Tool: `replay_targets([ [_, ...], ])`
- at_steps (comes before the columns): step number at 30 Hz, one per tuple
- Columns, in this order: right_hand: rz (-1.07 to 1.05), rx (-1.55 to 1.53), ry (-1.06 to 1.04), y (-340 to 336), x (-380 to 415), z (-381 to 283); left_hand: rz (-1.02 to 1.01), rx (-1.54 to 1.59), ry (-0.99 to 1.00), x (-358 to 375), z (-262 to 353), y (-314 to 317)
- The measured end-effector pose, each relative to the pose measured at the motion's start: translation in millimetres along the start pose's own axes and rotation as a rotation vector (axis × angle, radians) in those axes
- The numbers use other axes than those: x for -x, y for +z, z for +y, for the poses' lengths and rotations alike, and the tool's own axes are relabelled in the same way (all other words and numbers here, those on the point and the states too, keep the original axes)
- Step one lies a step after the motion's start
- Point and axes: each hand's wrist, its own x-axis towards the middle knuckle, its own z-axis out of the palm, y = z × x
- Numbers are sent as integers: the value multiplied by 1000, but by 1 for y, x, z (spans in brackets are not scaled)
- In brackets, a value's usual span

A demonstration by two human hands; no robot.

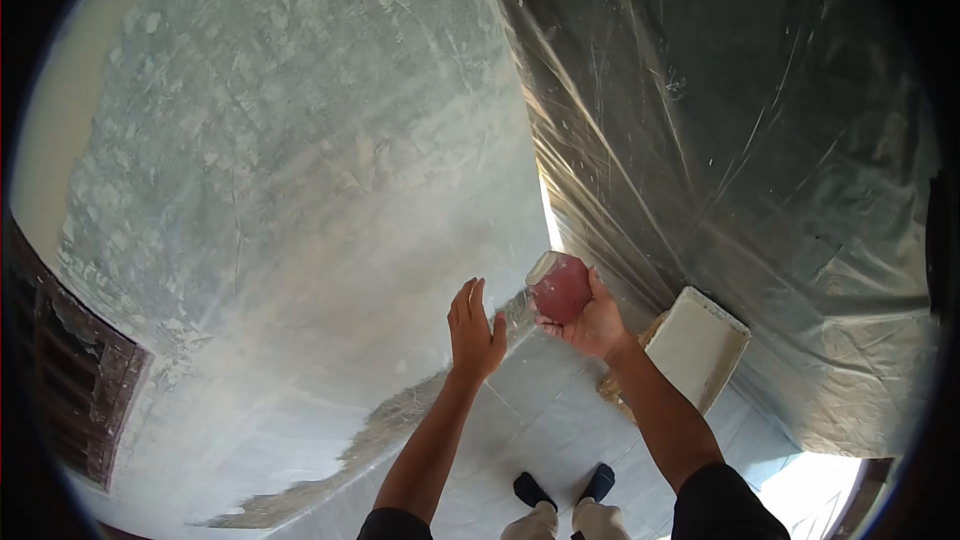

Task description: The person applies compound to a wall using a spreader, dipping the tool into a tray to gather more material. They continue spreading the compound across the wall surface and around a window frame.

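Observation:
My right hand is wrapped round a reddish, rounded piece with a pale, whitish edge at its upper left. It is held near the lower end of the wall's right edge. To the left, my left hand has its fingers stretched out and its thumb apart, holding nothing. That hand is in front of the patchy grey-white wall; whether it touches the surface I cannot tell.
Plastic sheeting hangs on the right. A whitish rectangular tray lies below it on the tiled floor. My feet in dark socks stand at the bottom. A dark brown frame is at the far left.

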Motion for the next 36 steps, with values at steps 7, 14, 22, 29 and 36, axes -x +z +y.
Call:
replay_targets([
  [7,-185,148,-86,117,-63,21,168,-153,81,-34,-44,-127],
  [14,-353,104,-170,238,-96,33,323,-267,152,-61,-56,-227],
  [22,-714,58,-142,325,-131,18,468,-398,251,-103,-60,-302],
  [29,-765,343,-232,391,-158,-16,613,-518,272,-144,-68,-352],
  [36,-860,797,-450,469,-188,-49,753,-684,324,-177,-67,-412],
])
